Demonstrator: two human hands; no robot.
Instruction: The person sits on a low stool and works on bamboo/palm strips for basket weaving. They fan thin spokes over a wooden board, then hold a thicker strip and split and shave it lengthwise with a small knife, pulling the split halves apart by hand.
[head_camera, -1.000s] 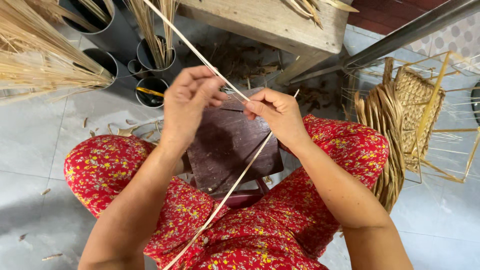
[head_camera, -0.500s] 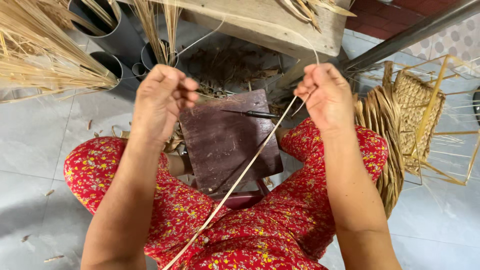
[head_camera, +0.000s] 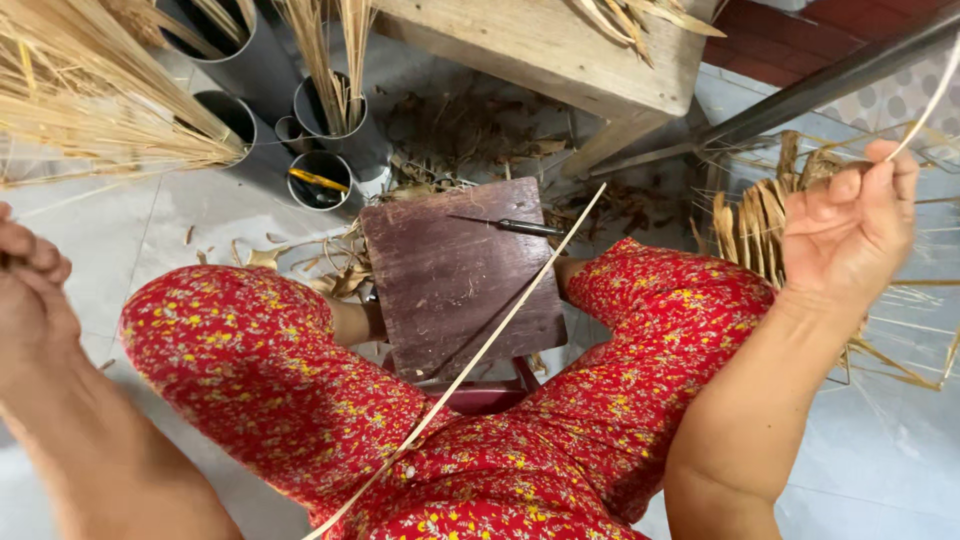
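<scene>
Splitting a cane strip (head_camera: 480, 350); right hand (head_camera: 850, 235), upper right, pinches one pale strand; left hand (head_camera: 30, 280), far left, fisted, contents hidden; next pull needs even tension.

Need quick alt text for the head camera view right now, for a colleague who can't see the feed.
Seated person in red floral trousers holds both hands wide apart: right hand raised, pinching a thin pale strip, left hand closed at the frame's left edge. Another long pale strip crosses a dark wooden board between the knees, where a small knife lies.
</scene>
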